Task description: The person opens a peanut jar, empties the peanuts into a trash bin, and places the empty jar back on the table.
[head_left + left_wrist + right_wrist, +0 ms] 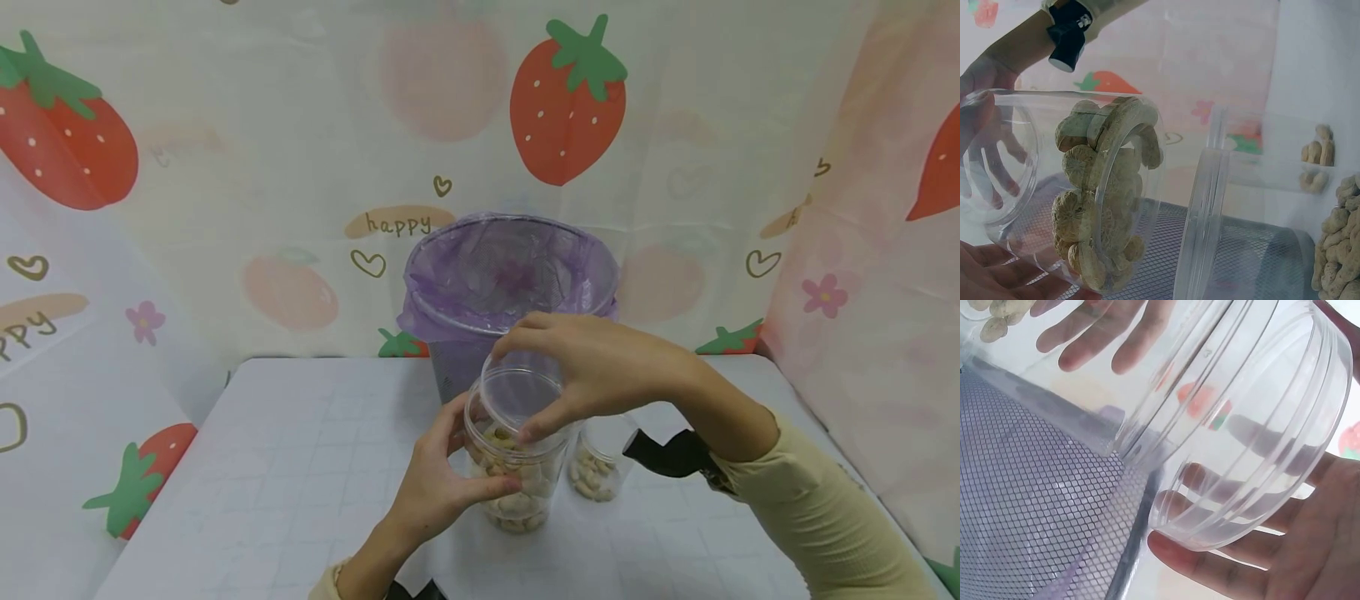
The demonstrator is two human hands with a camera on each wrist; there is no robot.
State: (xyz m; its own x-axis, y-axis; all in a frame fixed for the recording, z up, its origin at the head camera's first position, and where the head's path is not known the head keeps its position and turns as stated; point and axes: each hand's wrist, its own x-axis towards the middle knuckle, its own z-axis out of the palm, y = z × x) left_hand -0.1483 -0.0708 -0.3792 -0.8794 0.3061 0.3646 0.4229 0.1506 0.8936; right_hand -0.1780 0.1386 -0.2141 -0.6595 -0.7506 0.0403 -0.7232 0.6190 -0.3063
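My left hand (442, 479) grips a clear plastic jar (1088, 97), thumb across its near side. Several peanuts (1079, 206) in their shells lie in the bottom of this jar. My right hand (592, 367) holds a clear lid (1272, 419) by its edge, fingers behind and thumb in front. The lid sits tilted at the jar's mouth; whether it is seated cannot be told. Below the held jar, a second clear jar (1188, 250) contains more peanuts (1341, 244). To its right stands a smaller-looking clear jar (618, 433) with peanuts (592, 475) in its bottom.
Behind the jars stands a mesh bin (453, 371) lined with a purple bag (420, 292). The jars stand on a white table (322, 467). A strawberry-print cloth (300, 125) hangs behind and at both sides.
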